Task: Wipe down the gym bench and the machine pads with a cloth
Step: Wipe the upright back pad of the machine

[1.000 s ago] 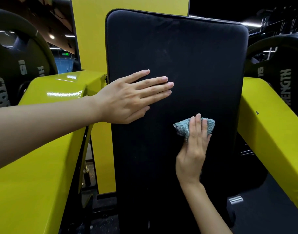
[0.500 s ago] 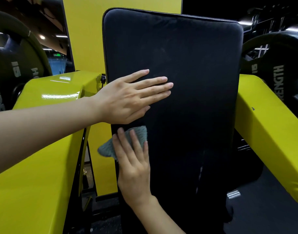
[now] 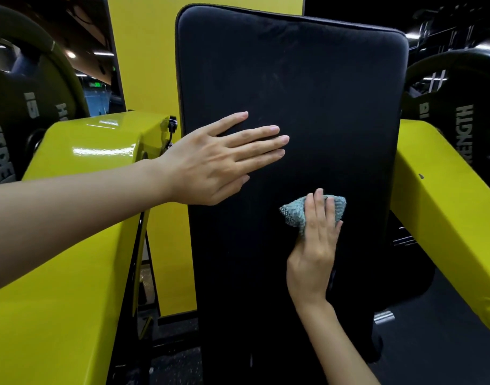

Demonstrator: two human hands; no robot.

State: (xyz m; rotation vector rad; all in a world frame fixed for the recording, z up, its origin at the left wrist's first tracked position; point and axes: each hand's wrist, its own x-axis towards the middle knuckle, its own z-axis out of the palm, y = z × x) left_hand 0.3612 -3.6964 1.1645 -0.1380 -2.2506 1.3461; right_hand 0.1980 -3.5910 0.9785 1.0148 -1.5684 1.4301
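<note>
Head view, looking forward and down at two bare hands on a tall black upright pad [image 3: 321, 93] of a yellow gym machine. The left hand [image 3: 218, 159] lies flat and released on the pad, fingers straight and slightly spread and nothing in its grasp; judging by its position, it braces the person or steadies the pad while the other hand works. Just below and beyond its fingertips, the right hand [image 3: 313, 254] presses a bunched blue-green cloth [image 3: 293, 212] against the pad. Its fingers lie straight over the cloth rather than curled round it, which suits rubbing with flat pressure. Its thumb is hidden, so whether it also pinches the cloth cannot be told. The cloth sticks out on both sides of these fingers. The pad's right edge is near the right hand's little-finger side, with a yellow machine arm [image 3: 446, 218] just past it, so a stroke that way looks short. Toward the thumb side there is open pad up to the left edge, beside another yellow arm [image 3: 71, 245]. Above the left hand a broad stretch of pad runs to the rounded top edge. Dark weight plates [image 3: 460, 107] sit behind.
</note>
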